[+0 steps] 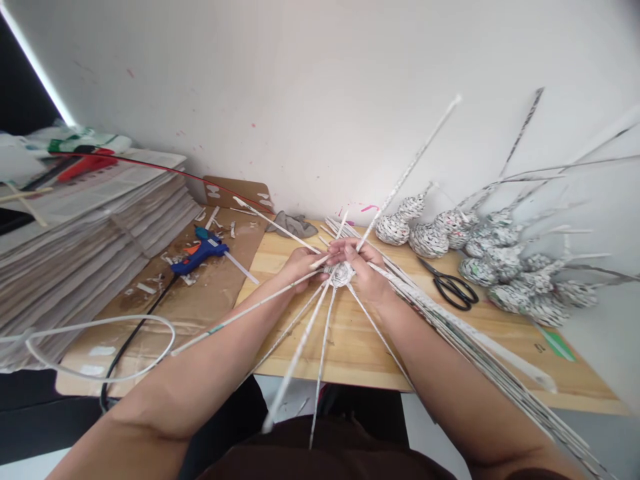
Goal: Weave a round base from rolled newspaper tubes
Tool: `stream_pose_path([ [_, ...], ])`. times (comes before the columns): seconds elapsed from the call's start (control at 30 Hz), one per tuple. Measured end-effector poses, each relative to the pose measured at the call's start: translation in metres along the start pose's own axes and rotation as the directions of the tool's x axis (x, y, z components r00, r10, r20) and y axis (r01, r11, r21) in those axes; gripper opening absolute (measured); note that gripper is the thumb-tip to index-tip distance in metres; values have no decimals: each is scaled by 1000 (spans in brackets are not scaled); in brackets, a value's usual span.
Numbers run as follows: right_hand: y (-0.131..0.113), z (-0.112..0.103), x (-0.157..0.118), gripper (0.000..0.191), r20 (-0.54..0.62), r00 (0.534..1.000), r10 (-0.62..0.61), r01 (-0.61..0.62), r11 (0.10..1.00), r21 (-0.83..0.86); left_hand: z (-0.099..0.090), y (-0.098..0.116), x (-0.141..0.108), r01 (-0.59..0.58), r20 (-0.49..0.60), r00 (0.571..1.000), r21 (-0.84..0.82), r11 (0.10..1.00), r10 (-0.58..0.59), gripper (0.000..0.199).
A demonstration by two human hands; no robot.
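Observation:
Between my hands, over the wooden table, is a small round woven paper base point(341, 274) with rolled newspaper sticks fanning out from it on several sides. My left hand point(304, 268) grips the base's left side, its fingers curled around the sticks there and partly hidden. At the upper right edge, my right hand point(364, 265) pinches the weave with thumb and fingers, and one long paper stick point(411, 165) rises past it toward the wall. Under my right forearm lies a bundle of loose paper sticks point(465, 340).
Black scissors point(453, 288) lie to the right, before several woven paper gourd shapes point(430, 240). Left, a blue glue gun point(203, 255) rests on cardboard point(220, 300) beside a tall newspaper stack point(145, 220). A grey cloth point(291, 225) sits near the wall.

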State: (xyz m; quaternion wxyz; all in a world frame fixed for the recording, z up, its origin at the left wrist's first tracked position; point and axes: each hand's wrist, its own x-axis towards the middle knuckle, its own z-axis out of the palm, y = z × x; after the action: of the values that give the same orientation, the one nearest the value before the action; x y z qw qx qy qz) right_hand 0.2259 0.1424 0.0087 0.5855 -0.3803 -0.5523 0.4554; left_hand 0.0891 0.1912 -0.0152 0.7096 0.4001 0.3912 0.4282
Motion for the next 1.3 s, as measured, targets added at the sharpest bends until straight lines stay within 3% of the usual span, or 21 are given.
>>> stream_pose_path([
  [0.13, 1, 2, -2, 37, -51, 999, -18, 17, 1000, -9, 0, 5, 0, 2, -35, 999, 37, 999, 0, 21],
  [0.27, 6, 0, 5, 37, -230, 971, -65, 65, 998, -7, 0, 9, -1, -23, -48, 999, -16, 1000, 22, 21],
  [0.33, 13, -2, 10, 35, -299, 953, -39, 34, 999, -23, 0, 9, 0, -22, -57, 998, -55, 998, 19, 20],
  [0.5, 26, -8, 14, 22, -205, 962, 182, -203, 975, -87, -2, 8, 1, -48, -99, 994, -113, 992, 37, 29],
  [0.67, 28, -10, 11, 22, -187, 961, 204, -235, 958, -165, -4, 5, 4, -49, -93, 995, -59, 997, 43, 35],
  [0.97, 33, -10, 11, 35, -243, 965, 100, -141, 977, -159, -3, 8, 0, -31, -50, 998, 65, 997, 34, 36],
  [1.1, 38, -8, 13, 30, -280, 959, 31, -71, 989, -133, -2, 8, -1, -32, -61, 998, 54, 998, 36, 37],
  [1.3, 37, -10, 11, 31, -323, 945, -57, -75, 922, -380, -2, 5, 1, -16, -30, 999, -21, 1000, 16, 37],
])
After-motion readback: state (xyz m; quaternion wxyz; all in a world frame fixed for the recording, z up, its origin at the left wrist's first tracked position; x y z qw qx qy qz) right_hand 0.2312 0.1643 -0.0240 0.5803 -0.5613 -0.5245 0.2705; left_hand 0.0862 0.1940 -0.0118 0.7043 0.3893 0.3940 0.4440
